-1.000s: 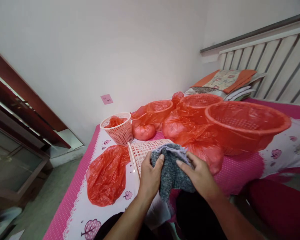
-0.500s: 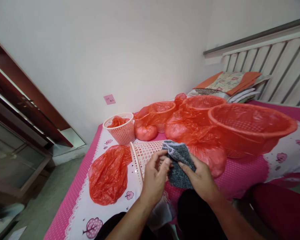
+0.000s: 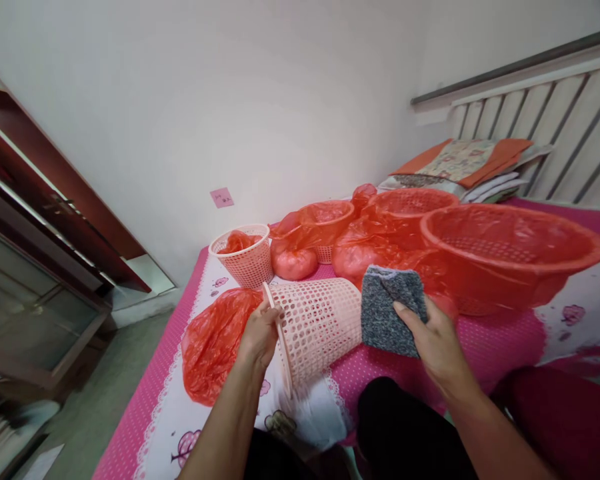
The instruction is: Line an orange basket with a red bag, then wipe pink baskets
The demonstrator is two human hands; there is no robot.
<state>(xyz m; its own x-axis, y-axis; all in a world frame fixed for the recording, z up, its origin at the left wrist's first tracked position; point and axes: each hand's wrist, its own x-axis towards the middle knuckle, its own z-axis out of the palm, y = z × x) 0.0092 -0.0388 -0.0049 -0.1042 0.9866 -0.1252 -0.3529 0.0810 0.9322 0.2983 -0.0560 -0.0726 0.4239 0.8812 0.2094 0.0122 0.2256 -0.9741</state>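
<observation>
A pale pink perforated wastebasket point(image 3: 320, 320) lies on its side on the bed, its mouth facing left. My left hand point(image 3: 260, 331) is closed on its rim. In my right hand point(image 3: 433, 337) is a folded dark grey cloth point(image 3: 391, 313), held flat with the thumb on top, close to the basket's base. A crumpled red plastic bag point(image 3: 215, 347) lies left of the basket, partly behind my left hand.
An upright pink basket point(image 3: 245, 263) with red plastic inside stands by the wall. Red-lined baskets point(image 3: 515, 267) and knotted red bags point(image 3: 294, 263) crowd the back and right. Folded bedding point(image 3: 470, 163) is stacked near the headboard point(image 3: 535, 133).
My left hand has left the cloth and moved left and down onto the basket's rim. My right hand has shifted right and up slightly, holding the cloth alone.
</observation>
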